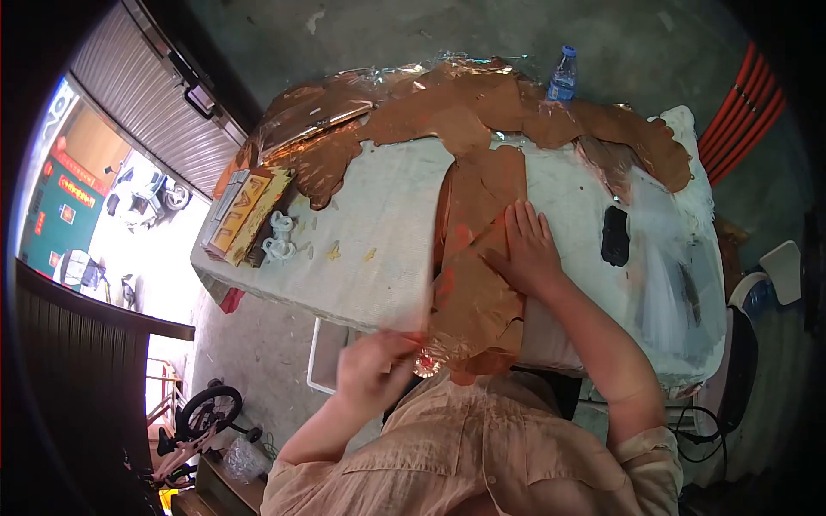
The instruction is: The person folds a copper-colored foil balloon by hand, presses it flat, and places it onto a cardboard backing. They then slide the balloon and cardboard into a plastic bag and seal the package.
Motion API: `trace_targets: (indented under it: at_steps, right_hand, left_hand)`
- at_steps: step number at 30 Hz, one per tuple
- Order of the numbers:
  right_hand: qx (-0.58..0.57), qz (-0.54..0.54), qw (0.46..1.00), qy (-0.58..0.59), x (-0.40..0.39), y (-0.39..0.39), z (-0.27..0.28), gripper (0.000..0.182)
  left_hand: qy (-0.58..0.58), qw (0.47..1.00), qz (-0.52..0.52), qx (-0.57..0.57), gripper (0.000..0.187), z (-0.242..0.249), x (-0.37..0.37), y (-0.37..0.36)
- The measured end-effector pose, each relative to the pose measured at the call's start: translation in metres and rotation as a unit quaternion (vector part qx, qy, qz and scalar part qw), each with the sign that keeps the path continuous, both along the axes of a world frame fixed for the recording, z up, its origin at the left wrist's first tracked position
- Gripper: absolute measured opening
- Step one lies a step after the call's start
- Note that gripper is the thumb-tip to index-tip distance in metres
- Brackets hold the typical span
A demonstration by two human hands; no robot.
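Note:
A long brown, leather-like sheet [482, 206] with ragged edges lies folded in a strip down the middle of the table, its near end hanging at the table's front edge. My right hand [531, 254] rests flat on its right side, fingers stretched out. My left hand [376, 370], blurred by motion, is closed at the strip's near left corner. Its fingertips meet a crinkled, shiny copper-coloured foil [447, 348] there. Reddish marks show on the strip's left part.
More brown sheets [430, 107] spread along the table's far side, with a water bottle [563, 76] near them. A stack of yellow printed packs [245, 211], white rings [278, 241], a black object [614, 236] and clear plastic film [667, 258] lie on the white-covered table [370, 224].

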State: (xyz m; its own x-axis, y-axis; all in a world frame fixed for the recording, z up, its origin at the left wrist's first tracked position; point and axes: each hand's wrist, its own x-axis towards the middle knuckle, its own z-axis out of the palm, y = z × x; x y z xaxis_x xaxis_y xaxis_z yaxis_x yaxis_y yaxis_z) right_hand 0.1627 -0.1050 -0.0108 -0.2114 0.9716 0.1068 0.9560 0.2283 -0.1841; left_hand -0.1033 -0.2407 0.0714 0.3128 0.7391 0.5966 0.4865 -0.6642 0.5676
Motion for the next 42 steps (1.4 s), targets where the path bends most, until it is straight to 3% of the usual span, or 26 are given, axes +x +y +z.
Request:
trace_targets:
  at_steps: [4,6,7,9,10,11,12,13,15,18,21,23,25,27,30,32,35,42]
  right_hand:
    - [-0.021,-0.002,1.0,0.01,0.002,-0.002,0.005,0.093]
    - [0.043,0.034,0.987,-0.149,0.007,0.004,-0.008,0.091]
    - [0.044,0.034,0.987,-0.15,0.007,0.004,-0.009,0.091]
    - [0.052,0.036,0.996,-0.065,0.008,-0.002,-0.007,0.072]
    - [0.01,0.016,0.999,-0.027,0.001,-0.003,0.004,0.072]
    - [0.007,0.015,1.0,-0.025,-0.001,-0.005,0.008,0.072]
    - [0.007,0.01,1.0,-0.004,-0.002,-0.006,0.01,0.072]
    - [0.007,0.006,1.0,0.016,-0.002,-0.006,0.011,0.071]
    - [0.004,0.003,1.0,0.012,-0.002,-0.004,0.01,0.072]
    - [-0.002,0.002,1.0,-0.01,0.0,-0.002,0.004,0.075]
    - [0.036,0.005,0.998,-0.061,0.006,0.004,-0.015,0.078]
    - [0.079,0.011,0.992,-0.096,0.01,0.006,-0.022,0.079]
    - [-0.003,0.008,1.0,-0.009,0.002,-0.005,0.006,0.075]
    - [0.028,0.012,0.999,-0.022,0.006,0.0,-0.012,0.074]
    - [0.046,0.014,0.997,-0.055,0.008,0.004,-0.016,0.076]
    - [0.03,0.012,0.998,-0.046,0.007,0.001,-0.011,0.075]
    - [0.014,0.013,1.0,-0.012,0.003,-0.004,0.001,0.073]
    - [0.046,0.017,0.998,-0.039,0.008,0.001,-0.012,0.071]
  left_hand:
    - [0.097,0.989,-0.109,0.029,0.019,0.002,0.026,0.01]
    - [0.178,0.957,-0.227,0.02,0.025,0.0,0.035,0.016]
    - [0.177,0.958,-0.226,0.02,0.025,0.003,0.033,0.02]
    - [0.11,0.923,-0.295,-0.22,0.022,0.009,0.024,0.026]
    - [-0.008,0.899,-0.297,-0.322,0.021,0.005,0.014,0.03]
    - [-0.021,0.919,-0.225,-0.324,0.02,-0.003,0.001,0.038]
    - [-0.033,0.934,-0.153,-0.322,0.019,-0.013,-0.009,0.05]
    - [0.034,0.972,-0.099,-0.211,0.023,-0.017,-0.012,0.065]
    - [0.115,0.979,-0.051,-0.159,0.036,-0.019,-0.01,0.08]
    - [0.215,0.964,-0.114,-0.11,0.051,-0.031,-0.004,0.09]
    - [0.214,0.956,-0.155,-0.126,0.06,-0.028,0.003,0.094]
    - [0.223,0.955,-0.158,-0.112,0.059,-0.027,0.006,0.097]
    - [0.258,0.938,-0.201,-0.117,0.058,-0.026,0.008,0.1]
    - [0.255,0.937,-0.211,-0.109,0.057,-0.029,0.01,0.103]
    - [0.234,0.945,-0.212,-0.085,0.053,-0.031,0.012,0.109]
    - [0.158,0.952,-0.224,-0.14,0.049,-0.038,0.01,0.117]
    - [0.169,0.955,-0.214,-0.113,0.047,-0.039,0.009,0.122]
    - [0.193,0.96,-0.196,-0.055,0.056,-0.037,0.018,0.137]
